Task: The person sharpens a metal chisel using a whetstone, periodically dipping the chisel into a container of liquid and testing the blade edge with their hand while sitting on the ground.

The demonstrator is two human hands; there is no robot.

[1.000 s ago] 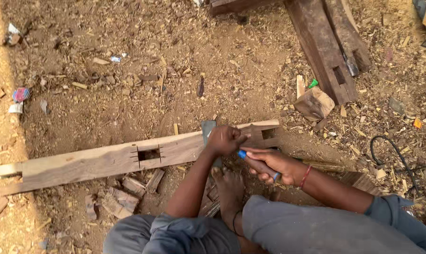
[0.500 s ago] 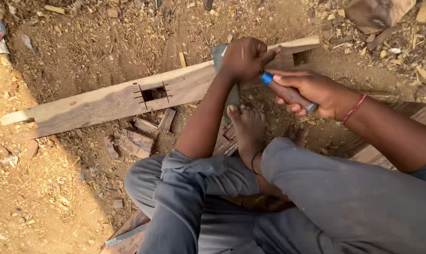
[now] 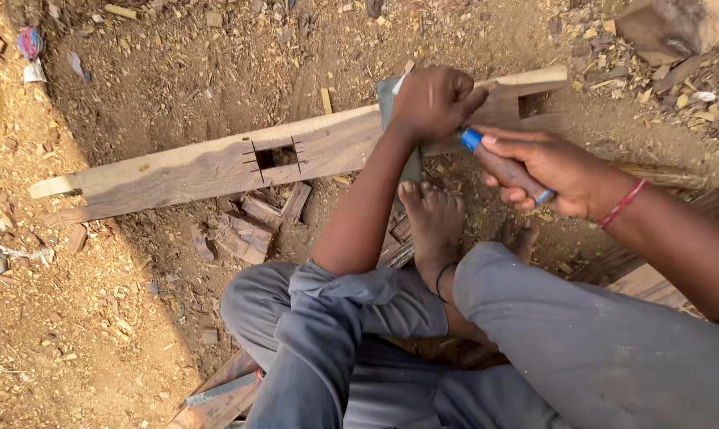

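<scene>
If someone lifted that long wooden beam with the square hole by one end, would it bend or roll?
The wooden beam looks thick and solid, so it would probably stay stiff. Its flat faces suggest it would slide, not roll. The square hole may weaken it slightly. The left hand presses on it, so it may shift easily.

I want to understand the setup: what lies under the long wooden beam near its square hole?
Under the beam, below the hole, small wood blocks lie on the dirt. What is directly beneath the beam is covered.
</scene>
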